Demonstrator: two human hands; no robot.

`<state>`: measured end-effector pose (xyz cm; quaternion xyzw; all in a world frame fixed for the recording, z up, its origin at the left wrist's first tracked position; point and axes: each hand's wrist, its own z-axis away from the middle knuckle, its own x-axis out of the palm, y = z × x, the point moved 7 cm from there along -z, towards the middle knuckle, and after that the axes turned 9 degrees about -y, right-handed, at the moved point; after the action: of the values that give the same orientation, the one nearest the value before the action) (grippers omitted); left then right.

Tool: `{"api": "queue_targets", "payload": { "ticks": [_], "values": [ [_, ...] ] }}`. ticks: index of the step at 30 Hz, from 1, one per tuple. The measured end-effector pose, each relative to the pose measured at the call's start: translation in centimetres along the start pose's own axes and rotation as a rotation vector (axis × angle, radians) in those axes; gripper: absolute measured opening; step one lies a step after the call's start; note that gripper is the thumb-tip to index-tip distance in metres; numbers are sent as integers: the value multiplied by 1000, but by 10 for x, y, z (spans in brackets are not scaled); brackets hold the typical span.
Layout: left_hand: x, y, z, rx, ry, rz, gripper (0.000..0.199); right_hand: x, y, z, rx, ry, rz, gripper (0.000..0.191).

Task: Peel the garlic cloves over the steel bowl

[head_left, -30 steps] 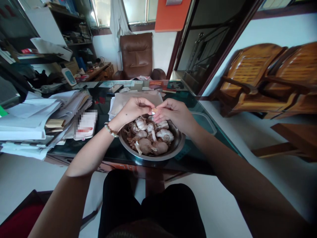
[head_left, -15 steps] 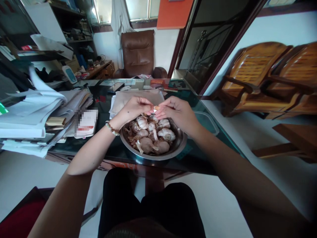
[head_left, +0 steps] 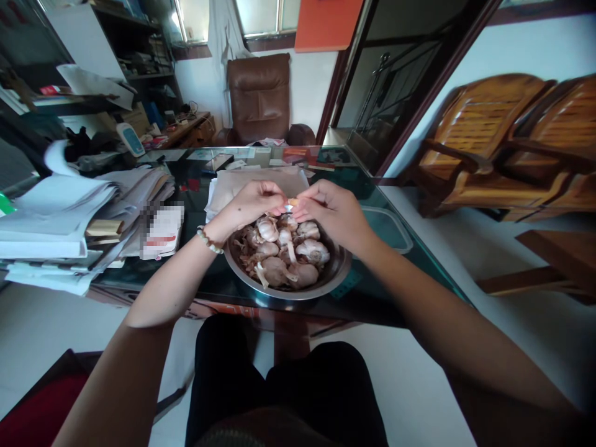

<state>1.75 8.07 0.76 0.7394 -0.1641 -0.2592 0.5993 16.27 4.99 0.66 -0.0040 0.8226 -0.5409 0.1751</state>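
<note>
Glass desk: left hand, right hand pinch garlic clove above bowl.

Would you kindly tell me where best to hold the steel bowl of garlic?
Take the rim of the stainless steel bowl from the near right: the lip is bare there, while the left hand and right hand cover its far side.

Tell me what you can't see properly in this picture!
All from the head view:
The small piece: the fingers of the left hand and right hand hide most of it.
The bottom of the steel bowl: garlic bulbs and papery skins cover it.
The card: its left part is blurred into squares, and its print is unreadable.
</note>
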Motion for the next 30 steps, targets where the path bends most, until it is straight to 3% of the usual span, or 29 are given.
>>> {"api": "queue_targets", "payload": {
  "ticks": [10,15,19,22,25,30],
  "values": [
    [3,-3,-1,-50,-36,15,5,0,-1,1,80,-6,-259,14],
    [8,3,2,-83,-59,-224,5,5,0,1,137,-61,-306,21],
    [8,6,2,-2,-53,-449,4,9,2,2,197,-135,-274,20],
    [10,15,3,177,-58,-419,16,9,6,2,252,-172,-292,21],
    [18,27,8,324,-150,-377,31,8,9,1,284,-166,-324,20],
    [31,27,11,271,-322,-387,18,7,11,1,319,-166,-328,12]
  ]
}}
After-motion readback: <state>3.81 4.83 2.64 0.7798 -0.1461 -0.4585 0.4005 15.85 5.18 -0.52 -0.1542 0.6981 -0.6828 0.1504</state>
